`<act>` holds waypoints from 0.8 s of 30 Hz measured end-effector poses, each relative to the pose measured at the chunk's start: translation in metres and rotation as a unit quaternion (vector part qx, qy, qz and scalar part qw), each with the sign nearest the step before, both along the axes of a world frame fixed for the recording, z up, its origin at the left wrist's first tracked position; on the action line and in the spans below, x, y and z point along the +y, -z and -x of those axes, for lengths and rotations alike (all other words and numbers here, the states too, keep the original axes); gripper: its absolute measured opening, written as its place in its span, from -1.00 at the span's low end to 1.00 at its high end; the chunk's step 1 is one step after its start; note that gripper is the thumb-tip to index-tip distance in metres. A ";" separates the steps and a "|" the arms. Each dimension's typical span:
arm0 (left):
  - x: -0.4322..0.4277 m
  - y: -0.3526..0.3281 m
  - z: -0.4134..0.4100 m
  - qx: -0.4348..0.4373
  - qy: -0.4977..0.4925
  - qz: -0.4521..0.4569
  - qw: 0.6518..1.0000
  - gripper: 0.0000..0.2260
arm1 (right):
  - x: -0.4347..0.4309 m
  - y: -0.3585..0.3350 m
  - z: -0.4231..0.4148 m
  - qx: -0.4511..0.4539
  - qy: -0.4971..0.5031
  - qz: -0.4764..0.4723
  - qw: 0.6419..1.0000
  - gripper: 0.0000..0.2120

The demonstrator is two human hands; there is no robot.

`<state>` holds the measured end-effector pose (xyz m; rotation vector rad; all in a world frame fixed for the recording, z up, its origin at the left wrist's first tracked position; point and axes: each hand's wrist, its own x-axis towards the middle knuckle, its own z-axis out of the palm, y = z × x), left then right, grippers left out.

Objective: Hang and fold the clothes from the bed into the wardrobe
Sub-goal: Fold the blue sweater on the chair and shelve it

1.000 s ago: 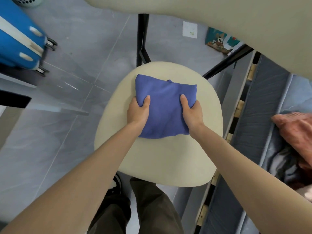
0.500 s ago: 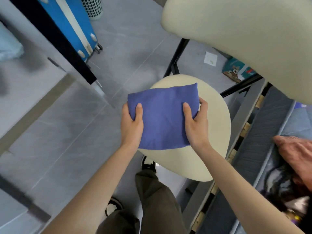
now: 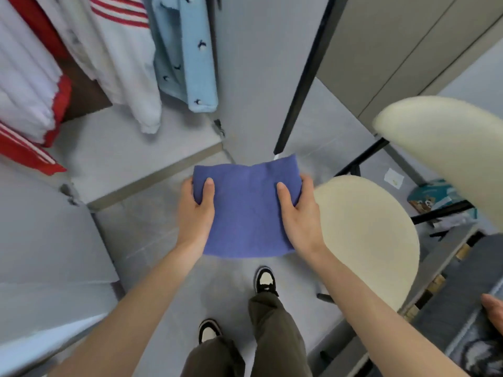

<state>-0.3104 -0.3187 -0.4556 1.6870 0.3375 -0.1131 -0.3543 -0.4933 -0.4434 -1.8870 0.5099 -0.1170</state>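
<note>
**Folded cloth held before the wardrobe.** You hold a folded blue cloth (image 3: 247,208) flat and face-up in the air above the floor (image 3: 152,240), near the middle of the view. It sits between the wardrobe (image 3: 130,156) at far left and the seat (image 3: 367,240) at right, and touches neither.

The cloth is close to square, so no long axis can be told. Its far edge is straight and slightly skewed, the right corner a little farther than the left. That edge faces the wardrobe sill and a black door edge (image 3: 302,77). Its near edge is gently rounded and faces you.

Your left hand (image 3: 196,213) grips the cloth's left edge, with the thumb laid on top pointing far and the fingers curled round the side. Your right hand (image 3: 298,216) grips the right edge in mirror fashion, thumb on top and fingertips wrapped round near the far right corner. Both forearms run in from the near edge.

Inside the wardrobe hangs a striped top (image 3: 119,58), white with red bands. Just right of it hangs a pale shirt (image 3: 187,58) with small dark marks.

Near you, your shoes (image 3: 264,280) stand on the floor, the right one farther forward. The cream seat appears just right of your right hand, and its backrest (image 3: 441,148) rises at far right. A box (image 3: 432,197) lies on the floor beyond the seat. The bed (image 3: 462,281) fills the near right corner.
</note>
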 end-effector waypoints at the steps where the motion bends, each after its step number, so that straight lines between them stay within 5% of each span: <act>1: 0.018 -0.017 -0.003 -0.007 -0.011 0.005 1.000 -0.91 | 0.015 -0.016 -0.008 -0.008 -0.018 -0.002 1.000 -0.76; 8: 0.111 -0.155 -0.041 -0.105 -0.081 0.002 0.991 -0.98 | 0.101 -0.145 -0.075 -0.111 -0.092 -0.023 0.989 -0.75; 24: 0.180 -0.474 -0.177 -0.342 -0.152 0.006 0.927 -0.74 | 0.163 -0.465 -0.259 -0.346 -0.237 -0.051 0.906 -0.74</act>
